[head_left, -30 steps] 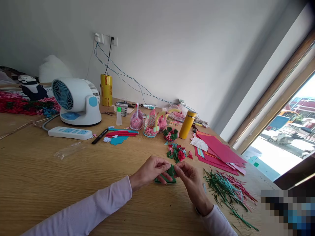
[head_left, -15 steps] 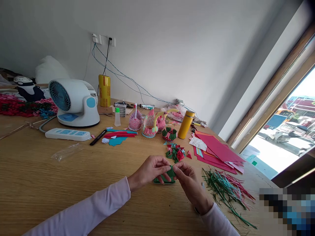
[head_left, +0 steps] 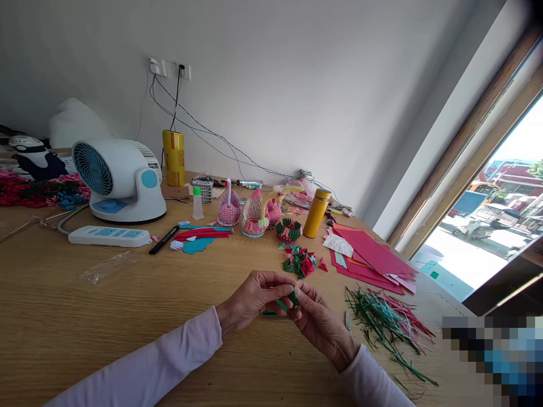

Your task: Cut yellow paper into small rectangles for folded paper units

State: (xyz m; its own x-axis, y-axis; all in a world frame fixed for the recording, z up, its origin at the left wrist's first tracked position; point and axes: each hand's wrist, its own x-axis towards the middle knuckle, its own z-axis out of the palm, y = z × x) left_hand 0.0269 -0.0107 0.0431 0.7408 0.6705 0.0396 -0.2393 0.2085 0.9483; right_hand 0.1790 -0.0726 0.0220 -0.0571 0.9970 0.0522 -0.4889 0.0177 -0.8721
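Both of my hands meet low over the wooden table (head_left: 127, 316) and pinch a small folded piece of green paper (head_left: 292, 298). My left hand (head_left: 254, 297) grips it from the left with curled fingers. My right hand (head_left: 316, 322) closes on it from the right. Under the hands lies a little stack of green paper (head_left: 268, 312), mostly hidden. Just beyond them sits a heap of small red and green folded paper pieces (head_left: 301, 263).
Red paper sheets (head_left: 373, 257) and green and pink paper strips (head_left: 388, 322) lie to the right. Pink paper swans (head_left: 254, 212), a yellow flask (head_left: 317, 213), a glue bottle (head_left: 197, 202), a white fan (head_left: 119, 181) and a power strip (head_left: 109, 236) stand farther back. Window at right.
My hands have drawn closer together and the green piece looks folded smaller between the fingers. The view has shifted a little to the right.
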